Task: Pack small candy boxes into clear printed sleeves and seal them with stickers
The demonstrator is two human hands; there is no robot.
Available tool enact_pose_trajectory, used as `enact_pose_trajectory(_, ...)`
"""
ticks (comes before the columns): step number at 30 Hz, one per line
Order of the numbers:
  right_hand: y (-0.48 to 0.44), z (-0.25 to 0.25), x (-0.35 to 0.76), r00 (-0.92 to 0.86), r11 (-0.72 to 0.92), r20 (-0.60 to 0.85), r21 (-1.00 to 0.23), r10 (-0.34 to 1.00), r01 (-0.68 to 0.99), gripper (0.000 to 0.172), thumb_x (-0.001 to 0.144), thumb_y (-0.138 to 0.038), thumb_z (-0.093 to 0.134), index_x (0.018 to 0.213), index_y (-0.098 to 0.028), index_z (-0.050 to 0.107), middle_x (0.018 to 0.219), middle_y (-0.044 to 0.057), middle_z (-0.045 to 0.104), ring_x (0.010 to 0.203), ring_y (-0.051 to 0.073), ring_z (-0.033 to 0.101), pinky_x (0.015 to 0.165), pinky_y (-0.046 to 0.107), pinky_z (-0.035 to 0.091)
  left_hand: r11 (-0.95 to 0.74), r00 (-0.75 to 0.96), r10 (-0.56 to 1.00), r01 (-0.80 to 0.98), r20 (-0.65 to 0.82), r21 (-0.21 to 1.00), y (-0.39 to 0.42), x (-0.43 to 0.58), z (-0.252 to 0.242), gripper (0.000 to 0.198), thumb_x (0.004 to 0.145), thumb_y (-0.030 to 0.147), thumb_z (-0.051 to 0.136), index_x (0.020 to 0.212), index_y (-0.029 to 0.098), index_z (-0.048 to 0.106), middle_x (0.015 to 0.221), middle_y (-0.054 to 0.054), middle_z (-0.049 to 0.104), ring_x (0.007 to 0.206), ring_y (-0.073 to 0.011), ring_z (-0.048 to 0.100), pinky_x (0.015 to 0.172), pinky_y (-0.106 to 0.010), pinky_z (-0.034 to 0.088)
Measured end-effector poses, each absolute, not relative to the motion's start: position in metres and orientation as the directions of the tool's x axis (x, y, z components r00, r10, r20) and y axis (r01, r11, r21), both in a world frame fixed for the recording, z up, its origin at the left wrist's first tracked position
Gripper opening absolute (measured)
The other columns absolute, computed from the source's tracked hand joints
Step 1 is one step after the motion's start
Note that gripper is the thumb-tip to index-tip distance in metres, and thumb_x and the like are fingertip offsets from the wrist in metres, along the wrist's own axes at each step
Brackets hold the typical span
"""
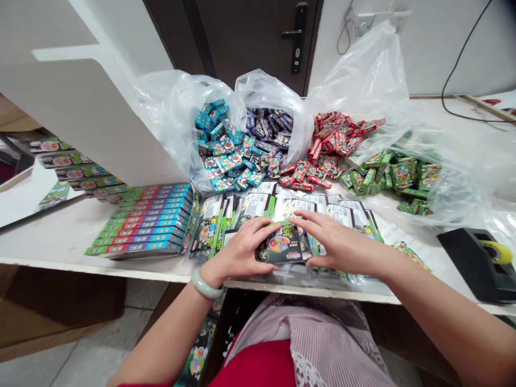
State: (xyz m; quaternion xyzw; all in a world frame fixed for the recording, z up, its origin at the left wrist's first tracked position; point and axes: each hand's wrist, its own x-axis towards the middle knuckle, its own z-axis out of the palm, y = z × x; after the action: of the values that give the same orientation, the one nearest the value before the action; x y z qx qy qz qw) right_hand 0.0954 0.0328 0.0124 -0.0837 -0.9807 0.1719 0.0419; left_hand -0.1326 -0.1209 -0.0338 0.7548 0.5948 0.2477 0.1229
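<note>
Left hand (237, 252) and right hand (342, 244) close together near the front edge of the white table (52, 236). Both grips clamped on one green-and-black card packet (282, 244) printed with a colour wheel: left fingers curl over its left side, right fingers and thumb span its top and lower edges. Packet sits over a loose spread of similar cards (250, 207), overlapping, some with a clear film sheen. Jade bangle (207, 284) on left wrist.

Beyond the cards, small packets heap out of clear plastic bags, sorted by colour: blue packets (213, 145), purple packets (266, 140), red packets (330, 142), green packets (387, 174). Left of the hands, long striped boxes (141, 220) lie stacked in an overlapping row. Far right, near the table edge, a black tape dispenser (475, 263) holds a yellow-cored roll. Dark door (250, 37) behind.
</note>
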Motion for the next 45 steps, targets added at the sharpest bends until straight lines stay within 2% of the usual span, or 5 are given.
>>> enact_pose_trajectory(10, 0.009, -0.006, 0.09, -0.942, 0.84, 0.231, -0.536, 0.242, 0.084, 0.045, 0.094, -0.029, 0.049, 0.138, -0.033, 0.041, 0.135, 0.007, 0.057, 0.144, 0.029, 0.026, 0.116, 0.065, 0.01, -0.172, 0.019, 0.959, 0.833, 0.282, 0.527, -0.135, -0.136, -0.037, 0.088, 0.068, 0.043, 0.08, 0.143, 0.024, 0.039, 0.136, -0.014, 0.046, 0.126, -0.0327, 0.045, 0.106, -0.051, 0.039)
enact_pose_trajectory(17, 0.073, -0.031, 0.001, -0.766, 0.708, 0.298, -0.651, 0.57, 0.273, 0.022, 0.093, -0.034, 0.05, 0.105, -0.022, 0.065, 0.105, 0.008, 0.071, 0.099, 0.024, 0.066, 0.09, 0.04, 0.05, -0.056, -0.132, 0.938, 0.854, 0.32, 0.517, -0.166, -0.164, -0.031, 0.087, 0.07, 0.041, 0.079, 0.144, 0.028, 0.035, 0.137, -0.013, 0.045, 0.128, -0.0334, 0.044, 0.108, -0.052, 0.037)
enact_pose_trajectory(26, 0.094, -0.067, -0.144, -0.804, 0.792, 0.226, -0.447, 0.55, 0.417, 0.038, 0.077, -0.019, 0.068, 0.114, -0.012, 0.062, 0.128, 0.021, 0.058, 0.116, 0.034, 0.053, 0.098, 0.047, 0.04, -0.025, -0.152, 0.936, 0.871, 0.317, 0.491, -0.174, -0.172, -0.04, 0.089, 0.072, 0.039, 0.078, 0.146, 0.029, 0.03, 0.14, -0.014, 0.043, 0.128, -0.0343, 0.044, 0.107, -0.052, 0.04)
enact_pose_trajectory(40, 0.106, -0.023, 0.015, -0.731, 0.321, 0.066, -0.922, 0.679, 0.215, 0.035, 0.084, -0.047, 0.054, 0.106, -0.019, 0.056, 0.092, 0.004, 0.067, 0.068, 0.015, 0.061, 0.057, 0.027, 0.05, -0.056, -0.125, 0.93, 0.882, 0.347, 0.469, -0.163, -0.183, -0.042, 0.081, 0.078, 0.04, 0.073, 0.145, 0.03, 0.03, 0.139, -0.012, 0.042, 0.128, -0.0339, 0.043, 0.107, -0.054, 0.038)
enact_pose_trajectory(45, 0.088, -0.014, 0.074, -0.686, 0.639, 0.146, -0.539, 0.712, 0.549, 0.028, 0.085, -0.034, 0.056, 0.109, -0.021, 0.06, 0.09, 0.007, 0.068, 0.071, 0.02, 0.061, 0.063, 0.032, 0.045, -0.112, -0.034, 0.947, 0.897, 0.32, 0.428, -0.145, -0.166, -0.039, 0.081, 0.078, 0.041, 0.072, 0.146, 0.029, 0.029, 0.139, -0.012, 0.042, 0.127, -0.0339, 0.044, 0.107, -0.052, 0.04)
